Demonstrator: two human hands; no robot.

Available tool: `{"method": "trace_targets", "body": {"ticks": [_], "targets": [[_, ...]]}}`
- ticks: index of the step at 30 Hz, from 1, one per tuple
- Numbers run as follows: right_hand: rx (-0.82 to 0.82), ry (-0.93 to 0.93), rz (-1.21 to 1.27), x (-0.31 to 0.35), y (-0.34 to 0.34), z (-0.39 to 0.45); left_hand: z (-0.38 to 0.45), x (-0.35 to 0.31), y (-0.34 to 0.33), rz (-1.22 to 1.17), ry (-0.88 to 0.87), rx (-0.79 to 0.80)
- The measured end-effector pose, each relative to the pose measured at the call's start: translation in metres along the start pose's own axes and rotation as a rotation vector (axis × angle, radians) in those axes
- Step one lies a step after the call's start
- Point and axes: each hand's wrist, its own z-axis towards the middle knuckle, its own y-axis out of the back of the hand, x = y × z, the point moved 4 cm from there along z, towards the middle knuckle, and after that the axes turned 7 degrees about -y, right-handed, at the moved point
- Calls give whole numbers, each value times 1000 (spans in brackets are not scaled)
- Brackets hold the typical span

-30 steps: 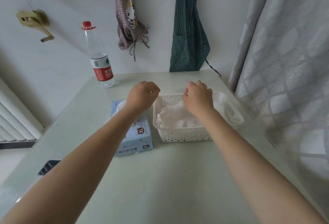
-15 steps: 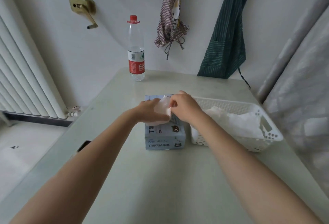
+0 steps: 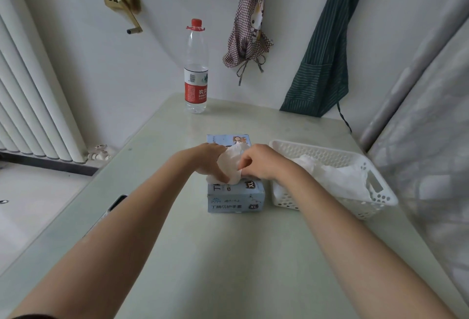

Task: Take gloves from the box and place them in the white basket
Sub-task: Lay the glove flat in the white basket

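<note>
1. While a white ribbed radiator [image 3: 33,105] lines the far left wall, a dark flat phone [image 3: 117,203] lies at the pale green table's [image 3: 228,255] left edge.
2. Further back, a clear plastic water bottle with a red cap [image 3: 195,70] stands upright.
3. Centre stage: the left hand [image 3: 206,164] grips a crumpled white glove [image 3: 232,166] over the light blue cardboard glove box [image 3: 234,195].
4. Right hand [image 3: 261,162] pinches that same glove!
5. Just beside the box sits the white perforated plastic basket [image 3: 375,200], with white gloves [image 3: 337,179] piled inside.
</note>
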Motion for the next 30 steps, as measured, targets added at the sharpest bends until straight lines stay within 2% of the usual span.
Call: {"method": "trace_targets", "body": {"ticks": [5,7,10,12,15,18,20,24,30], "targets": [[104,-13,21,3,-2,-7,3,4,0,82,31,97],[102,-16,56,2,-2,-7,5,1,-2,69,38,51],[111,-19,109,2,2,-9,7,-3,-4,-10,12,-98],[87,-42,198,1,8,-10,4,-4,-3,-80,4,-141],[-42,-93,354,-3,17,-6,-5,-3,-1,-107,34,-97],[-70,-58,266,-3,14,0,-12,-1,2,-154,45,-74],[-75,-53,225,-2,9,3,-16,-2,7,-282,6,-93],[-302,-51,219,1,20,8,-20,-5,20,-554,-78,-287],[-717,13,319,10,61,-5,-16,-11,26,-416,-85,-522]]}}
